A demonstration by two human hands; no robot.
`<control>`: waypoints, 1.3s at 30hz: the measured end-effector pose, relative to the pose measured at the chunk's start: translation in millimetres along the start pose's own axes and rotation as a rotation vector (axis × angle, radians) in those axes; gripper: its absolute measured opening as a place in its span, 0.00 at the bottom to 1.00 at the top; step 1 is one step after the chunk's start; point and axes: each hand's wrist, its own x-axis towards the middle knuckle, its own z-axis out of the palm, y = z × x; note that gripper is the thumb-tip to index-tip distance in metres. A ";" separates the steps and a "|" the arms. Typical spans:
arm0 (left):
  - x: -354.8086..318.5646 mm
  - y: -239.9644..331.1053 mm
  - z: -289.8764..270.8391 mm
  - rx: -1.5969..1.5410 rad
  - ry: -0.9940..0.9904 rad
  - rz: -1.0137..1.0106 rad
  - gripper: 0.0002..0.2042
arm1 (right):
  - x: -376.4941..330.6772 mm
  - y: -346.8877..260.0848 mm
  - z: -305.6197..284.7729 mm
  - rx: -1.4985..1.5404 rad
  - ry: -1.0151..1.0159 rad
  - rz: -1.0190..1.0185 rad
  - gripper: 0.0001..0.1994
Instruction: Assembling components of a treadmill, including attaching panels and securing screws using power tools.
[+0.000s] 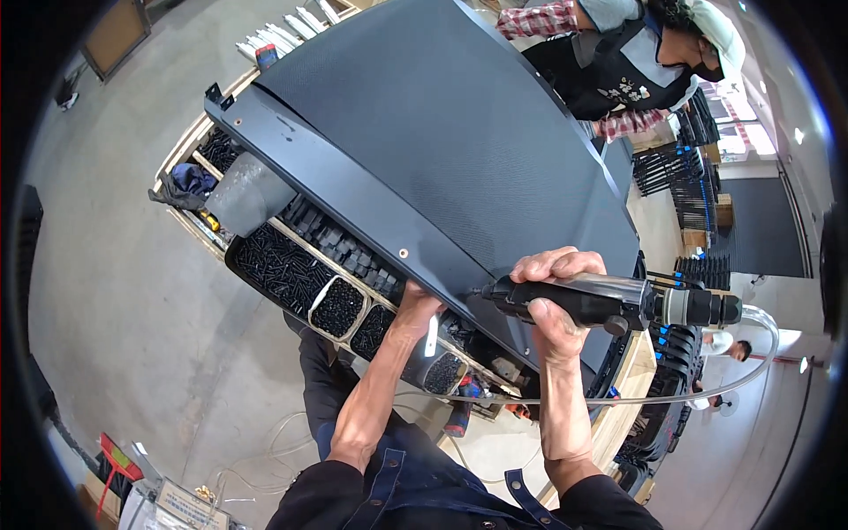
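A large dark grey panel (pixel 415 132) with a folded metal rail (pixel 353 199) along its near edge lies in front of me, tilted. My right hand (pixel 561 296) is wrapped round a black and silver air tool (pixel 579 299) with a clear hose (pixel 760 375) at its rear. The tool's narrow tip meets or hovers just over the rail; I cannot tell which. At the rail's underside is my left hand (pixel 421 306), its fingers tucked beneath the edge and hidden. Small holes show along the rail.
Below the rail, a wooden-framed bench holds bins of black screws (pixel 274 265) and small black parts (pixel 338 307). A grey cylinder (pixel 247 196) sits farther left. A red and blue power tool (pixel 459 411) hangs near my waist. A co-worker (pixel 609 66) leans at the panel's far side.
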 end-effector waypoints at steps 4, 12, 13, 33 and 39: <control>-1.6 6.0 1.2 0.022 -0.008 -0.020 0.04 | 3.5 0.7 0.4 -0.011 -0.015 0.016 0.22; 1.0 9.7 -5.7 0.009 -0.054 -0.081 0.06 | 1.4 -5.3 3.2 -0.075 0.094 0.100 0.23; -0.2 10.2 -5.5 0.017 -0.053 -0.088 0.06 | 1.2 -3.0 0.1 -0.053 0.038 0.060 0.23; 8.7 17.3 -19.6 0.201 -0.173 -0.224 0.09 | 0.3 -3.9 2.1 -0.053 0.057 0.051 0.23; 6.2 14.0 -14.1 0.147 -0.174 -0.173 0.10 | 0.4 0.3 1.3 -0.082 -0.014 0.008 0.23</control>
